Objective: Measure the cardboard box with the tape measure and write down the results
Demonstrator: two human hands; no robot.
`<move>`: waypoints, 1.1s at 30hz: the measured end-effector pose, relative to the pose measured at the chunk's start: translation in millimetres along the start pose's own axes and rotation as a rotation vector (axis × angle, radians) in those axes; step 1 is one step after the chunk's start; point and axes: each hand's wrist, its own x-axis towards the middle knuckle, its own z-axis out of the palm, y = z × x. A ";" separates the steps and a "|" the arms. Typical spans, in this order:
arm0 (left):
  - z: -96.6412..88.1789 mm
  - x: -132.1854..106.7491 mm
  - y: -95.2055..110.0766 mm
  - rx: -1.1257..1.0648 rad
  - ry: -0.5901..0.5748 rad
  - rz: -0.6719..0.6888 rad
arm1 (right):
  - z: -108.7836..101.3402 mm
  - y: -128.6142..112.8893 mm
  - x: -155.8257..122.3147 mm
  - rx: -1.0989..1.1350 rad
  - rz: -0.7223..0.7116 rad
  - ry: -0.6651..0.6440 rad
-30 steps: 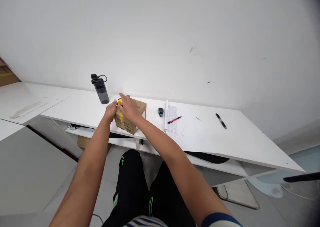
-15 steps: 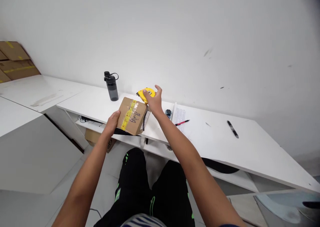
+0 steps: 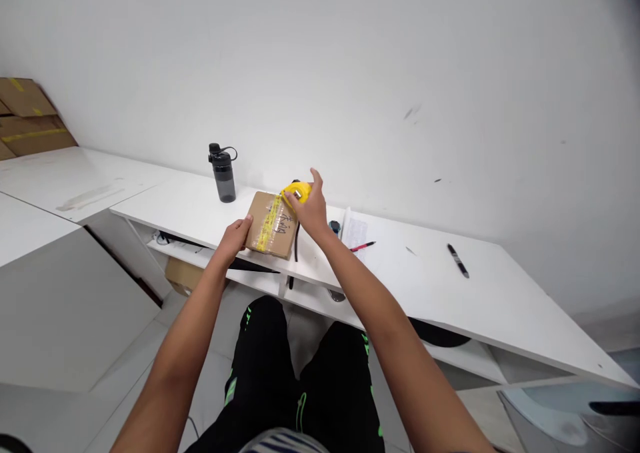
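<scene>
A small cardboard box [image 3: 270, 223] with a yellow tape stripe and black handwriting lies on the white desk [image 3: 425, 280]. My left hand [image 3: 235, 234] grips its near left edge. My right hand [image 3: 309, 208] holds a yellow tape measure [image 3: 295, 192] against the box's far right corner, its index finger pointing up. A black strap hangs from the tape measure beside the box.
A dark water bottle [image 3: 223, 173] stands left of the box. To the right lie a small blue-black gadget [image 3: 334, 226], a printed paper [image 3: 354, 232], a red pen [image 3: 363, 246] and a black marker [image 3: 457, 260]. Cardboard boxes [image 3: 27, 116] are stacked far left. A shelf runs under the desk.
The box was turned so its taped face shows and now lies flatter on the desk. My right hand lifted the tape measure off, then brought it back down to the box's corner.
</scene>
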 end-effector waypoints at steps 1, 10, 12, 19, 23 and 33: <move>-0.8 4.0 7.6 0.071 -0.019 -0.030 | 0.6 3.6 -1.7 -0.041 -0.024 -0.020; -11.3 30.3 36.2 0.380 -0.225 -0.205 | 7.0 10.3 11.4 -0.308 -0.044 -0.294; -6.6 35.5 20.2 0.253 -0.100 -0.093 | 13.8 4.2 18.5 -0.333 -0.047 -0.321; 39.0 42.0 -29.8 -0.493 -0.015 0.242 | 56.2 -17.3 37.6 -0.454 -0.064 -0.407; 42.9 43.1 -30.9 -0.578 0.070 0.187 | 75.1 -22.4 50.1 -0.545 -0.077 -0.445; 47.4 48.1 -36.3 -0.530 0.138 0.180 | 15.1 -51.1 6.0 -0.679 -0.087 -0.598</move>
